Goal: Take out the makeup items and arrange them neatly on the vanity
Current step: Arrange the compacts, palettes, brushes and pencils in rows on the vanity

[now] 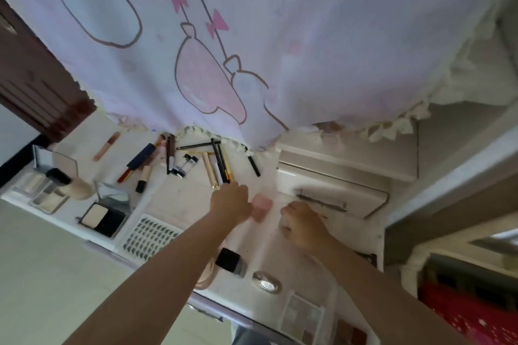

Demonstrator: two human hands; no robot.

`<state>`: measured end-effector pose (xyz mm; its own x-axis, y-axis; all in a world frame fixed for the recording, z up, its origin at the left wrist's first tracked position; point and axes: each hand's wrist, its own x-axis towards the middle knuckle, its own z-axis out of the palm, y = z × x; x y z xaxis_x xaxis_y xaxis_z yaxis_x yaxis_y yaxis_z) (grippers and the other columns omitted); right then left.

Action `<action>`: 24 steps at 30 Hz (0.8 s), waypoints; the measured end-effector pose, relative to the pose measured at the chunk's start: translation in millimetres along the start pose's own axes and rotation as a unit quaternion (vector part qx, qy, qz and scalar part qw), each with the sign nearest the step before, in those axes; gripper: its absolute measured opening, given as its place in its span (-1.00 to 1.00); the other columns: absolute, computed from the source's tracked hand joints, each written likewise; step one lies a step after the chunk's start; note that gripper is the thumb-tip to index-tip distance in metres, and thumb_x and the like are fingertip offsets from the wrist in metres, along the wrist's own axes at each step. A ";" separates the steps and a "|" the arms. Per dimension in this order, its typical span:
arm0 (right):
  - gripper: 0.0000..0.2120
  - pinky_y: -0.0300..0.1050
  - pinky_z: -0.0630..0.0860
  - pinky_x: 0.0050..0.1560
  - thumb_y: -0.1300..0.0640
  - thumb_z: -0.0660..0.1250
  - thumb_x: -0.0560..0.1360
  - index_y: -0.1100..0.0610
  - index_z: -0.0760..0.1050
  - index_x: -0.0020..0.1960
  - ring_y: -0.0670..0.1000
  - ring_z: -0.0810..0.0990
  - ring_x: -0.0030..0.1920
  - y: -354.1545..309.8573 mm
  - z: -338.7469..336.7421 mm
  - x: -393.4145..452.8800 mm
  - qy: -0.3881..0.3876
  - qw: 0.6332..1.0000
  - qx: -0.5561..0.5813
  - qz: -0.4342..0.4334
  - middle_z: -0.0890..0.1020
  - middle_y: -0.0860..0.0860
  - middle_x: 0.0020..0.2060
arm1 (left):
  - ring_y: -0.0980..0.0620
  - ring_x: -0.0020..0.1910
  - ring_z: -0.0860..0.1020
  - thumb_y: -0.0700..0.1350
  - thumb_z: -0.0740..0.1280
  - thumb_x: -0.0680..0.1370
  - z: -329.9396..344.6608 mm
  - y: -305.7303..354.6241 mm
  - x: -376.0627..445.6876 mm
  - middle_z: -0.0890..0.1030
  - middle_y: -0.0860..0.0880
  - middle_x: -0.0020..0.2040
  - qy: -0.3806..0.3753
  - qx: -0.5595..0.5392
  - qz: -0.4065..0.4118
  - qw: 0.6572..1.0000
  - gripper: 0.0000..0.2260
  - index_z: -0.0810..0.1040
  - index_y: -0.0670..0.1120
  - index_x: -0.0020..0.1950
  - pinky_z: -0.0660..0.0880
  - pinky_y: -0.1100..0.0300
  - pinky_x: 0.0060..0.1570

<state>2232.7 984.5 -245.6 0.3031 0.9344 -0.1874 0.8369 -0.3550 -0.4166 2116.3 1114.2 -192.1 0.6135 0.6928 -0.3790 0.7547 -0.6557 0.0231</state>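
The white vanity top (185, 196) is strewn with makeup. A small pink case (262, 207) lies near its middle. My left hand (230, 202) is closed against the case's left edge, fingers curled onto it. My right hand (304, 223) rests just right of the case, fingers bent down over something pale that I cannot make out. Behind my left hand lie several pencils, tubes and wands (215, 165) in a loose row. A black open powder compact (102, 218) and a lash tray (148, 237) lie to the left.
A black square jar (231, 262), a round silver lid (266, 284) and clear palettes (302, 316) sit near the front edge. A white box with a metal handle (330, 199) stands right of my hands. A printed cloth (252, 36) hangs over the back. A capped bottle (70, 182) lies far left.
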 end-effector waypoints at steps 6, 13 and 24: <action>-0.73 -0.03 0.36 0.13 0.22 0.12 0.52 0.17 0.37 0.20 0.14 0.41 0.21 -15.0 13.4 23.6 -0.075 0.979 -0.159 0.100 0.44 0.15 0.17 | -0.11 0.28 0.37 -0.01 0.17 0.57 11.5 -41.5 15.7 0.42 -0.11 0.28 -0.040 -0.040 0.056 0.997 -0.64 0.38 -0.09 0.34 0.42 0.01 0.23; -0.62 -0.18 0.42 -0.05 0.13 0.36 0.38 0.17 0.44 0.17 0.04 0.51 0.08 -24.4 -2.5 15.3 -0.039 0.988 0.046 0.143 0.53 0.06 0.09 | -0.04 0.29 0.41 -0.04 0.22 0.57 7.8 -60.0 17.3 0.42 -0.08 0.33 -0.075 -0.151 0.149 0.974 -0.59 0.32 -0.10 0.40 0.35 0.15 0.26; -0.66 -0.35 0.51 -0.06 0.28 0.43 0.35 0.18 0.52 0.12 -0.08 0.55 0.01 -43.9 -37.5 10.2 0.018 0.950 0.281 0.136 0.56 -0.06 -0.08 | -0.01 0.18 0.52 -0.15 0.35 0.50 0.1 -36.5 25.1 0.55 -0.06 0.15 -0.166 -0.305 0.180 0.920 -0.63 0.45 -0.17 0.30 0.42 0.35 0.07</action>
<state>2216.2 1010.8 -195.8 0.4973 0.8026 -0.3295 0.3528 -0.5341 -0.7683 2104.1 1155.5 -202.6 0.8205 0.2675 -0.5051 0.5691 -0.4640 0.6788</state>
